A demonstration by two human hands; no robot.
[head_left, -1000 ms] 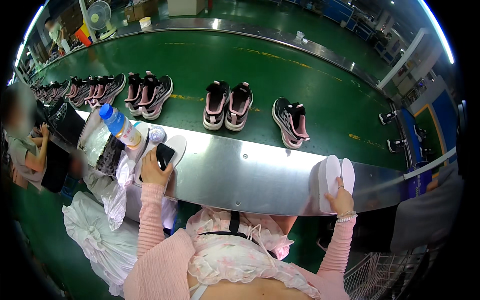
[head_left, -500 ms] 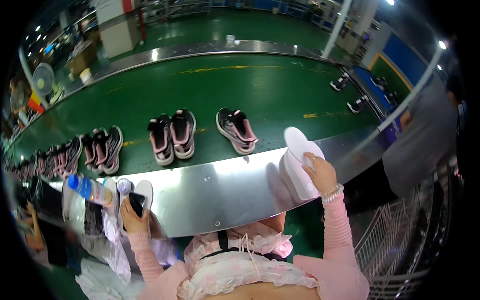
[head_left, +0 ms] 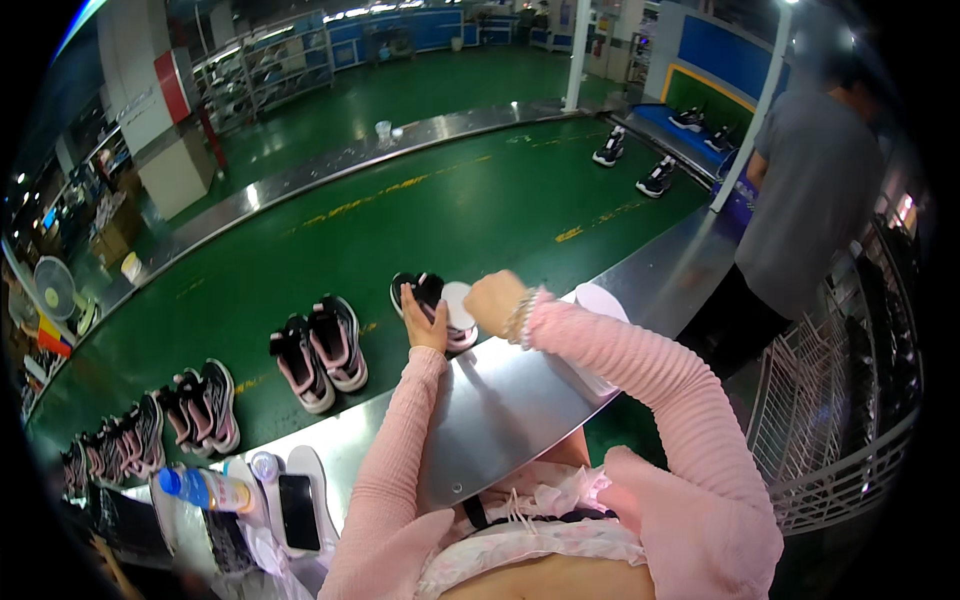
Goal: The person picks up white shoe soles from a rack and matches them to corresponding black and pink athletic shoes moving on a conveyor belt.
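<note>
Bearing a printed label (head_left: 218,491) too small to read, the bottle (head_left: 205,489) is near the phone (head_left: 299,513). On the green surface (head_left: 500,220), the left hand (head_left: 425,325) lies open against the shoe (head_left: 428,289), fingers spread. The right hand (head_left: 497,302), wrist bent, curls beside the insole (head_left: 457,301) at the shoe's opening; fingertips hidden, its grip cannot be told.

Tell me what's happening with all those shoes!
A person has their left hand on a black and pink shoe. Their right hand holds a white insole at the shoe's opening; I can't tell how far in it is. Past the right forearm, more insoles sit on the metal ledge. Other shoes stand in a line to the left on the green surface. A phone lies near a blue-capped bottle.
</note>
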